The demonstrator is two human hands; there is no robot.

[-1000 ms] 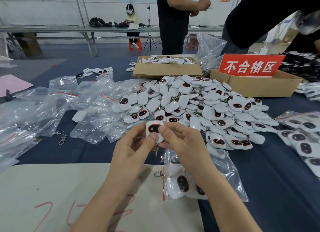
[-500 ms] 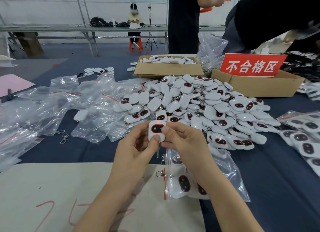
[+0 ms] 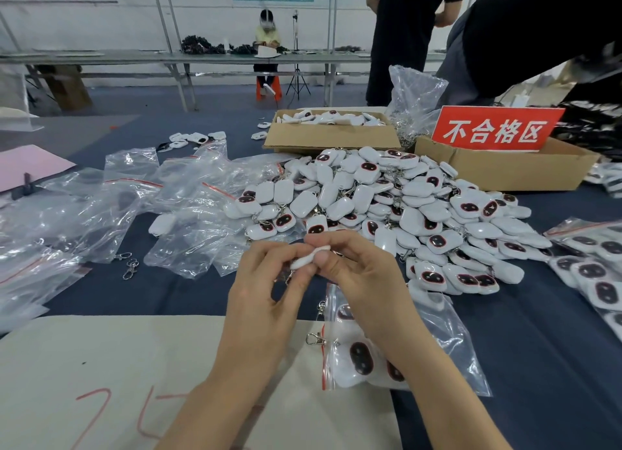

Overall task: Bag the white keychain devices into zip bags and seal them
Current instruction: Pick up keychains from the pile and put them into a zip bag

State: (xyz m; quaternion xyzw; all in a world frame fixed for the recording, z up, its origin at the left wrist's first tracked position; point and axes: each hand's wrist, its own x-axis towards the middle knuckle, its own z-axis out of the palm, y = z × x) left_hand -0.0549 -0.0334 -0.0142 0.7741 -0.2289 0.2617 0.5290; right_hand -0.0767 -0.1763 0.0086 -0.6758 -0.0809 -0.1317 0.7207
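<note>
Holding: left hand (image 3: 266, 291) and right hand (image 3: 356, 281) share one white keychain device (image 3: 308, 259), raised just above the table at the near edge of the device pile (image 3: 404, 207).
Left hand: thumb and curled fingers pinch the device's lower end.
Right hand: thumb and forefinger pinch its upper end; remaining fingers are curled.
Device attitude: edge-on to the camera and tilted; face not visible.
Zip bag (image 3: 447, 345): lies flat beneath the right wrist, partly on the beige sheet (image 3: 101, 355), containing several devices; a metal clasp (image 3: 314, 338) protrudes at its red strip. Seal state cannot be determined.
Empty bags (image 3: 175, 207): scattered left of the pile.
Cardboard boxes: one (image 3: 330, 136) holds devices; the other (image 3: 505, 167) carries a red sign (image 3: 494, 129).
</note>
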